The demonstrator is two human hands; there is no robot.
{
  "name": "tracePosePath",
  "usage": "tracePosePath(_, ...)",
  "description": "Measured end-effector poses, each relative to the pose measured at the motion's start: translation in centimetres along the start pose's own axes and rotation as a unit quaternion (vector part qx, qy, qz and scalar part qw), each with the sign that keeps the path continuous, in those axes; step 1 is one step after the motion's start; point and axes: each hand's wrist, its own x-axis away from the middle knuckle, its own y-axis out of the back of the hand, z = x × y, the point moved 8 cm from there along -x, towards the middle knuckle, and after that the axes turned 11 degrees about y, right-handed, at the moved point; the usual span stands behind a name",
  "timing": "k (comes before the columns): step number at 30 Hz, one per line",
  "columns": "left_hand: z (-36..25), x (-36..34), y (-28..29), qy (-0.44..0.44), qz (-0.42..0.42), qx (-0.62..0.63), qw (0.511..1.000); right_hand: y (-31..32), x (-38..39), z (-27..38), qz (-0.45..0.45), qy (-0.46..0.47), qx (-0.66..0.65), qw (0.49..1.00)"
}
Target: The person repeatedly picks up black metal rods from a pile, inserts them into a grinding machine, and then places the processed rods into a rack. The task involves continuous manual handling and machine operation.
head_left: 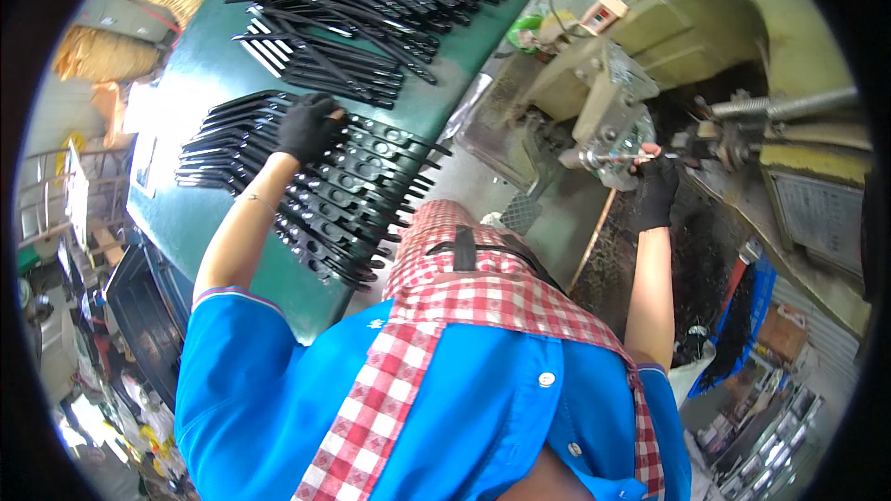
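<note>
My left hand [309, 128], in a black glove with bare fingertips, is closed on one of the black metal bars at the top of a row on the table. These bent, glossy bars [362, 187] lie side by side, with round holes along their wider ends. My right hand [656, 187], gloved the same way, reaches out to a machine [603, 111]. Its fingers are closed around a thin silvery rod [617, 158] that runs across in front of the machine's spindle [719, 146]. The glove hides part of the rod.
More black bars [371, 9] are heaped at the far end of the green table [186, 93]. Dark shavings [640, 264] lie in the machine's bed. Tan sacks [107, 54] stand beyond the table at the left, and a blue bin [747, 315] is at the right.
</note>
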Motion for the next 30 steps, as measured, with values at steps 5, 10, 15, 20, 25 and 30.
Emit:
tracePosePath(5, 0.1, -2.5, 1.8, -0.130, -0.065, -0.094, 0.985, -6.5, 3.3, 9.5, -0.014, -0.029, -0.107, 0.994)
tracePosePath(10, -2.2, -4.0, 1.9, -0.174, -0.034, -0.137, 0.975, -7.7, 3.3, 11.3, -0.007, -0.002, 0.009, 1.000)
tracePosePath(15, -1.8, -4.6, 0.7, -0.191, -0.002, -0.133, 0.973, -6.9, 3.6, 10.4, -0.067, 0.083, 0.076, 0.991)
tracePosePath(20, -3.0, -3.7, 1.5, -0.208, -0.033, -0.124, 0.970, -1.3, 7.1, 6.6, -0.029, 0.046, 0.063, 0.997)
tracePosePath(25, -4.8, -3.1, 2.9, -0.287, -0.083, -0.009, 0.954, 13.4, 10.4, 0.0, 0.077, -0.101, 0.577, 0.807)
tracePosePath(30, -16.0, -1.0, 2.3, -0.303, 0.009, 0.008, 0.953, 15.4, 12.3, -1.6, 0.110, -0.173, 0.648, 0.733)
